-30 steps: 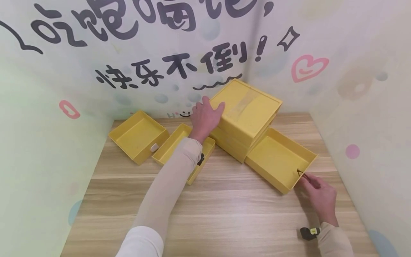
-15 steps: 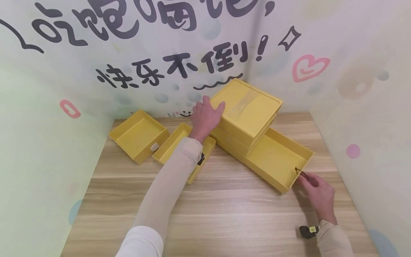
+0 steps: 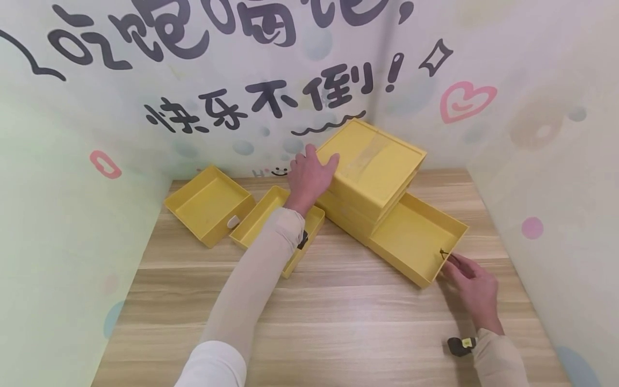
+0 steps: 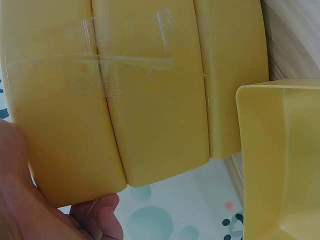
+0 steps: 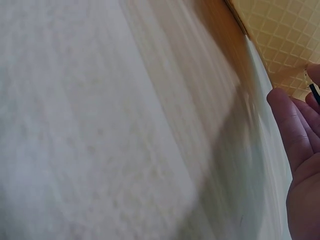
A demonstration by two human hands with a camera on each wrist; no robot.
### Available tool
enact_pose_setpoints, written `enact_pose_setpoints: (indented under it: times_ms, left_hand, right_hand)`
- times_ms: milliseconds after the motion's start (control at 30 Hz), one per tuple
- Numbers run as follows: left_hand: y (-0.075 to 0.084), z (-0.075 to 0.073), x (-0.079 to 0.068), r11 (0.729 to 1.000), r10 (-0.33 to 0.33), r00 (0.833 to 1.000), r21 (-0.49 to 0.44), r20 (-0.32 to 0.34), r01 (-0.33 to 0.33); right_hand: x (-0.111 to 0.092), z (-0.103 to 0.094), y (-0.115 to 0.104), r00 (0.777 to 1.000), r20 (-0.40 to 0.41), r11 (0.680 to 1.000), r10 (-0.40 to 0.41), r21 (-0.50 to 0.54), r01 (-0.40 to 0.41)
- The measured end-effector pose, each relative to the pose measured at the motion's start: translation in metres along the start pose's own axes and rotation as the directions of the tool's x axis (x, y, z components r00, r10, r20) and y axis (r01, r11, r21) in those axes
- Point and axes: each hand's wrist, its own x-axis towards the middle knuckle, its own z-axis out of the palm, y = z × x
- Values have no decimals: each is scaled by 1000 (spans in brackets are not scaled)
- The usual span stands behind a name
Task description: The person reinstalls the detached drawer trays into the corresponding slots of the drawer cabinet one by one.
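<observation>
My left hand (image 3: 311, 177) grips the upper left edge of a yellow drawer cabinet (image 3: 372, 166), with its thumb on the near side. The left wrist view shows the hand (image 4: 17, 185) at the corner of the cabinet's stacked, taped sections (image 4: 150, 115), with some fingers hidden behind it. From the cabinet's lowest level, a yellow drawer (image 3: 411, 242) sticks out to the right. My right hand (image 3: 476, 293) is at its outer end and pinches a dark cord (image 3: 444, 253) tied through the front. In the right wrist view its fingers (image 5: 289, 125) lie below the drawer's grid-patterned underside (image 5: 285, 35).
Two loose yellow drawers stand to the left: one with a white tab (image 3: 208, 207), the other (image 3: 261, 215) with a black piece (image 3: 303, 239), partly behind the left forearm. They rest on a wooden table (image 3: 338, 322) between patterned walls. A black device (image 3: 460, 346) sits at the right wrist.
The right hand and the pulled-out drawer have moved a little left and back, so the drawer sits deeper in the cabinet. The left hand and cabinet have stayed put.
</observation>
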Motion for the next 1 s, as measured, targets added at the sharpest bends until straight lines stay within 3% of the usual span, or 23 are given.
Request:
enact_pose_setpoints:
  times_ms: [200,500,1000]
  left_hand:
    - [0,0,1,1000,1,1000,16,-3,-1]
    - [3,1,1,1000,4,1000,5,-13,-4]
    - [-2,3,0,1000,-4,1000,-24,-17,3]
  right_hand:
    - [3,5,-2,1000,1,1000,-7,-28,7]
    - [8,14,-8,1000,25,999,4,45,-5]
    - [10,36,-10,998,60,997,17,69,-21]
